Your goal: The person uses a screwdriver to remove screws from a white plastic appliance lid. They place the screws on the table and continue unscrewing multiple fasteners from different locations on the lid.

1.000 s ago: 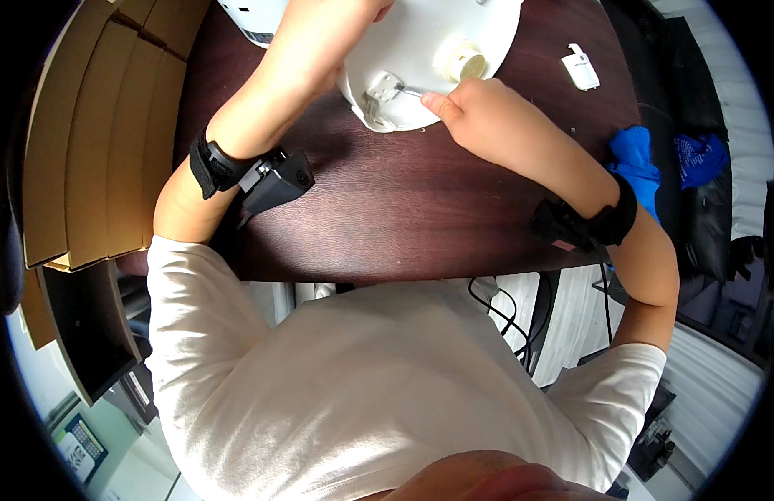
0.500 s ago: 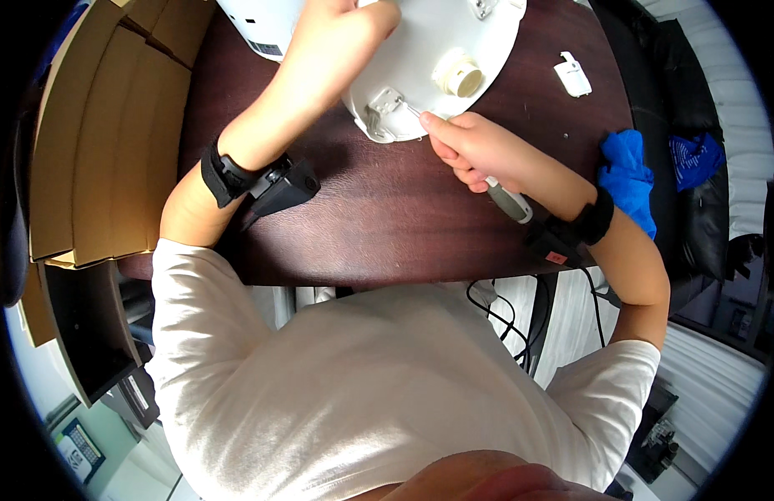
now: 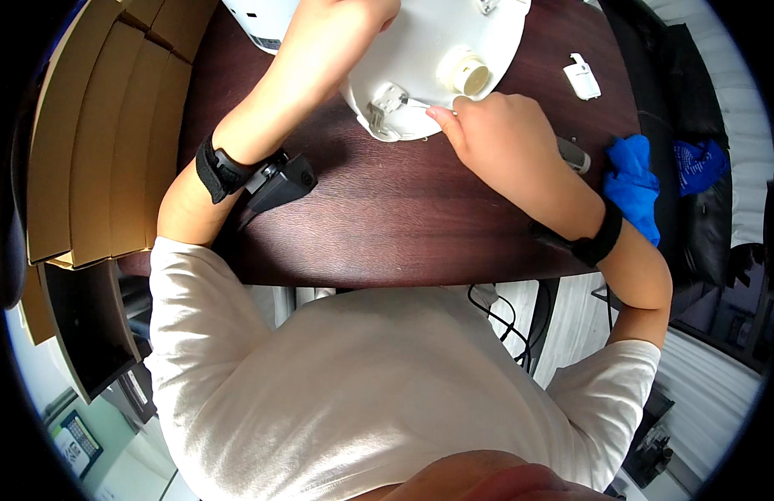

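Note:
In the upper middle, a white plastic casing [image 3: 404,50] lies on the table with its hollow side up, holding a cream round fitting [image 3: 470,78] and small brackets. My right hand [image 3: 512,138] is closed around a screwdriver [image 3: 574,155]; its grey handle end sticks out past the hand. The metal shaft reaches a bracket [image 3: 390,97] near the casing's close edge; its tip is too small to make out. My left hand [image 3: 349,15] sits over the casing's left part, fingers curled and partly cut off by the top edge. What it grips is hidden.
A small white plastic piece [image 3: 581,78] lies at the right of the dark table [image 3: 379,225]. Further right are a blue cloth [image 3: 633,188] and another blue item [image 3: 701,165]. A pale appliance body [image 3: 270,18] is behind my left arm; cardboard boxes [image 3: 103,150] line the left.
My right hand has turned over and risen slightly, swinging the screwdriver handle to the right and upward. The shaft stays at the same bracket. The left hand has barely moved.

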Tool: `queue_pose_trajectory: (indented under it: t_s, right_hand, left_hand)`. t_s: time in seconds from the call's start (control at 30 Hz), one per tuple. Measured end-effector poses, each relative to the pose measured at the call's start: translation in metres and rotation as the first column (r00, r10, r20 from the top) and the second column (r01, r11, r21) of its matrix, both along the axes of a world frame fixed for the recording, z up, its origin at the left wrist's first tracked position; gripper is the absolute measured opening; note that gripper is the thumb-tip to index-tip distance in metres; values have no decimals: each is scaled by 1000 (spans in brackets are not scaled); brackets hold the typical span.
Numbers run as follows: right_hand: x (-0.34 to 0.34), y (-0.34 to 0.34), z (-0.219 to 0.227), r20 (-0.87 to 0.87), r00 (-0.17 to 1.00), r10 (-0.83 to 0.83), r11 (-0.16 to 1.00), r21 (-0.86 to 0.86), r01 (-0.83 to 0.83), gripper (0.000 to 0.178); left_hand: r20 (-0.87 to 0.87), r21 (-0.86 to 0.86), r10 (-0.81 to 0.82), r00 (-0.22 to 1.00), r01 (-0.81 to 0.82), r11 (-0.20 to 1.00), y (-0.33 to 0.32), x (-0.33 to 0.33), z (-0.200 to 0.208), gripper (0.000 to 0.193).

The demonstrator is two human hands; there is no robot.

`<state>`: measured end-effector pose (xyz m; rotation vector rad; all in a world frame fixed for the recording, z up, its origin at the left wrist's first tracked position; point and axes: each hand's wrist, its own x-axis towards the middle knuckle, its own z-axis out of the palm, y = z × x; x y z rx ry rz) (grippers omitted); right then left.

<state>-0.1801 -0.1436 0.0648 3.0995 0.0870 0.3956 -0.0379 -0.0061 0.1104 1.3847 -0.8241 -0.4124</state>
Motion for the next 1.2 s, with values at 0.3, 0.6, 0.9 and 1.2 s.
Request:
queue_pose_trajectory:
  t_s: [0.3, 0.6, 0.9, 1.2]
  right_hand:
    - [0, 17, 31, -82, 996, -24, 985, -171, 10, 32]
    - [7, 2, 12, -142, 990, -17, 995, 95, 31, 46]
    - [10, -4, 6, -726, 649, 228, 238, 688, 686, 53]
    - [-4, -12, -11, -398, 917, -4, 714, 641, 281, 53]
  left_hand:
    - [-28, 38, 11, 1000, -10, 999, 0, -8, 5, 45]
    - [-21, -2, -5, 1000, 5, 1000, -1, -5, 0, 43]
    - [-95, -41, 2, 995, -6, 999, -5, -8, 2, 44]
    - [107, -13, 7, 994, -5, 1000, -1, -2, -4, 48]
